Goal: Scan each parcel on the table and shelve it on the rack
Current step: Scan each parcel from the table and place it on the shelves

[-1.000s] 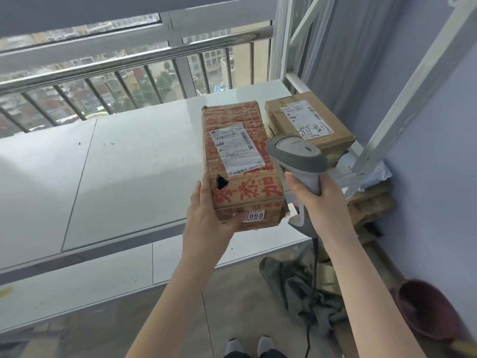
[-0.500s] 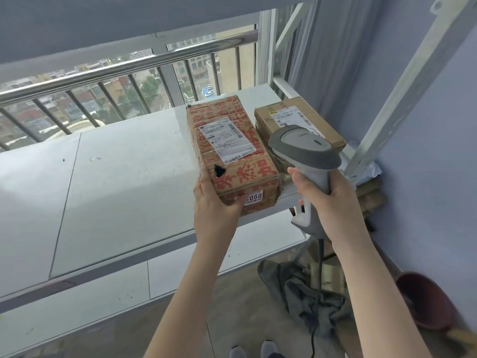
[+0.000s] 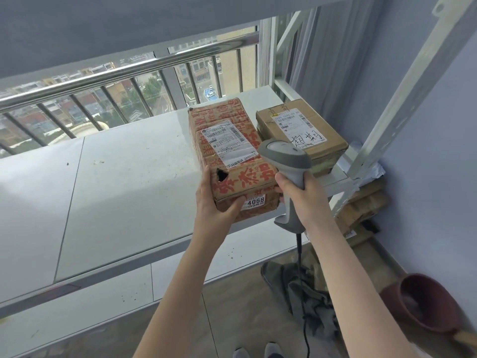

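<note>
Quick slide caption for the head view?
Left hand holds red-printed parcel at white shelf; right hand grips grey scanner beside plain brown parcel.

One head-worn wide-angle cam, fwd + down, close over rack (image 3: pixel 124 192) front edge.

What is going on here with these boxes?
A person's left hand holds the near end of a red-printed box at the front edge of a white shelf. The right hand grips a grey scanner close beside it. A plain box lies on the shelf to the right. The red-printed box is not yet released.
</note>
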